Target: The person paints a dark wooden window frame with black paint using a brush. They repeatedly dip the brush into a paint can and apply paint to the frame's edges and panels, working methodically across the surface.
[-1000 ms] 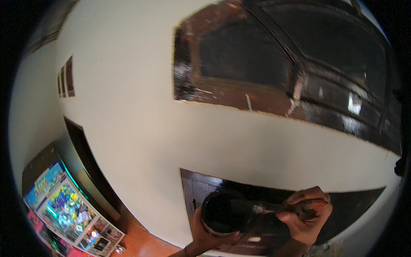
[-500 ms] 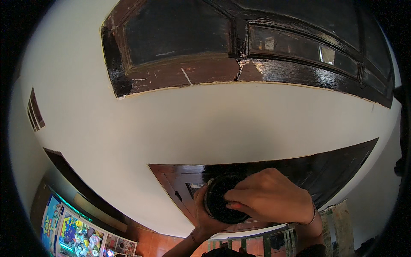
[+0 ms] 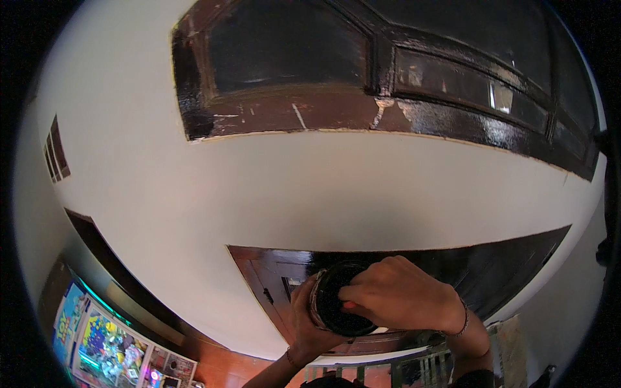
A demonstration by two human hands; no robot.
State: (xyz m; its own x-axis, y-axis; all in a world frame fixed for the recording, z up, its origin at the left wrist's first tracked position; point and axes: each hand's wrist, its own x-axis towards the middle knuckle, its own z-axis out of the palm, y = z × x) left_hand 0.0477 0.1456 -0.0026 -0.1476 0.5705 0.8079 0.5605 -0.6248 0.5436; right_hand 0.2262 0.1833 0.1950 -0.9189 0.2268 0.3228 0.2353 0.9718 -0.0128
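My left hand is wrapped around the side of a round, dark can, its mouth turned toward me. The inside of the can looks black, and how full it is cannot be made out. Over the mouth, my right hand has its fingers pinched on a tool with an orange handle, apparently a paintbrush. Only a short orange piece shows; its working end is hidden by the hand and the can's dark inside. Above is a dark wooden window frame, glossy black in parts and dull, scuffed brown along its lower left.
A white wall lies ahead. Below it, a dark wooden door stands behind the can. At the lower left is a lit cabinet of colourful items beside orange floor tiles. Wooden slats are beneath my arms.
My view has shifted slightly, so the window frame sits further right and the lit cabinet further left and lower. My right hand has moved slightly left over the can; both grips stay the same.
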